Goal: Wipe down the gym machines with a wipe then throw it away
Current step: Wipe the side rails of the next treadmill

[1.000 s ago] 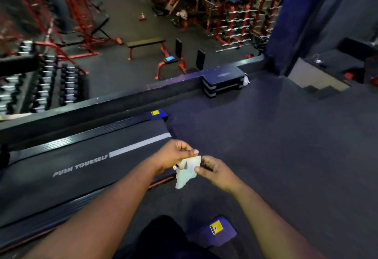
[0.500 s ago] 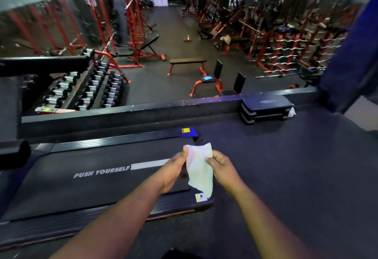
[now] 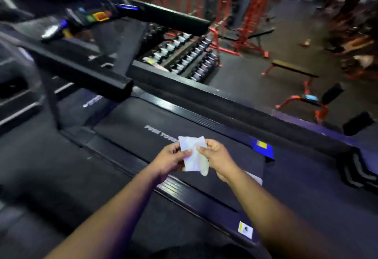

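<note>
White wipe (image 3: pixel 193 155) held up w/ both hands over the treadmill belt (image 3: pixel 143 135), not touching it. Left hand (image 3: pixel 169 159) pinches its left edge, fingers clamped on it; right hand (image 3: pixel 216 158) grips the right edge, fingers curled round it. Black handrail (image 3: pixel 81 68) up-left, console (image 3: pixel 88 17) blurred behind. Dumbbell rack (image 3: pixel 184 54) & red frames (image 3: pixel 251 13) beyond the treadmill.

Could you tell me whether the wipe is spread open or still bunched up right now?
Partly spread: the wipe is held above the treadmill belt, pinched by the left hand and right hand.
</note>
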{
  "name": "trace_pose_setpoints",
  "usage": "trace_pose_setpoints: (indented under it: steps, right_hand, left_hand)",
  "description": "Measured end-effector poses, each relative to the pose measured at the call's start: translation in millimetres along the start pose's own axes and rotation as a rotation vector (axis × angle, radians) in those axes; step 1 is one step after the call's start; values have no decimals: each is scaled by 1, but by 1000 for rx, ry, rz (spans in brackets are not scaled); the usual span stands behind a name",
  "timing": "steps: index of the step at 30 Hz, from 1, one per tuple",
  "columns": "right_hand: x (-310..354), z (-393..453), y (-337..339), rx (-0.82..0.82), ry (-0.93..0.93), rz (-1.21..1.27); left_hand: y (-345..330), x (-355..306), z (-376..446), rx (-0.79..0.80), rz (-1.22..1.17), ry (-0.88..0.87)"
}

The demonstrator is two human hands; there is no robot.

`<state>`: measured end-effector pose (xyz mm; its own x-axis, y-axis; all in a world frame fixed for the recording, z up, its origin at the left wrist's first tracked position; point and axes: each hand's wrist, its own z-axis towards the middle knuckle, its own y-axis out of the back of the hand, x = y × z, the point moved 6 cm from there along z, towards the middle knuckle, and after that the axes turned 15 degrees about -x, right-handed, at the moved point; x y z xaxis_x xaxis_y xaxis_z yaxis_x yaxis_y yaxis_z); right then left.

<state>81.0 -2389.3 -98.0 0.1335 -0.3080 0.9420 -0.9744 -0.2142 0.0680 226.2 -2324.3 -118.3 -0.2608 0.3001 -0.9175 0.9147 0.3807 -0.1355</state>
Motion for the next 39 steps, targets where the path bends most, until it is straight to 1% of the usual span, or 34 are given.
trace_pose_setpoints:
  steps: [1, 4, 6, 7, 9, 12, 14, 16, 18, 20, 21, 23, 25, 27, 29, 30, 32, 34, 36, 37, 39]
  right_hand:
    - [5, 6, -8, 19, 0, -20]
    - [10, 12, -55, 217, -18, -112]
    - [11, 15, -75, 298, -25, -147]
    - [15, 18, -84, 314, -11, -150]
    - [35, 25, -100, 348, 60, -123]
    - [76, 37, -124, 429, 245, -75]
    - [91, 44, -141, 490, 354, -102]
    - [93, 49, -155, 558, 398, -142]
    - [86, 51, -167, 628, 433, -183]
    - [77, 50, -174, 676, 446, -189]
    - [74, 48, -178, 726, 447, -180]
    - [67, 44, -186, 799, 403, -139]
    - [62, 33, -197, 865, 274, -60]
    - [54, 11, -211, 961, 91, 4]
    - [41, -16, -226, 1077, -6, -39]
    - [32, -29, -231, 1139, -13, -86]
    - [17, -64, -245, 1268, 75, -183]
    - [9, -96, -260, 1337, 202, -212]
    - [5, -122, -282, 1345, 262, -187]
    - [5, -133, -292, 1336, 263, -171]
    - [7, -157, -316, 1297, 333, -165]
  left_hand:
    - [7, -8, 0, -5, -16, -9]
    - [55, -17, 2, -158, -18, -52]
    - [80, -23, -1, -239, -9, -78]
    - [89, -29, -4, -263, -1, -102]
    - [103, -51, -11, -323, 16, -184]
    - [123, -90, -20, -453, 73, -323]
    - [131, -103, -26, -529, 102, -380]
    - [137, -101, -36, -642, 72, -376]
    - [137, -88, -45, -763, 8, -320]
    - [134, -73, -51, -827, -83, -261]
    - [132, -68, -57, -871, -136, -238]
    - [132, -62, -68, -932, -169, -231]
    - [135, -59, -86, -1015, -119, -315]
    - [138, -56, -112, -1102, -32, -377]
    - [142, -51, -139, -1176, 6, -370]
    - [143, -49, -151, -1212, 29, -365]
    - [154, -46, -182, -1288, 87, -373]
    - [168, -43, -214, -1386, 178, -361]
    - [182, -43, -248, -1514, 266, -339]
    - [189, -44, -265, -1574, 311, -340]
    - [206, -46, -300, -1699, 440, -320]
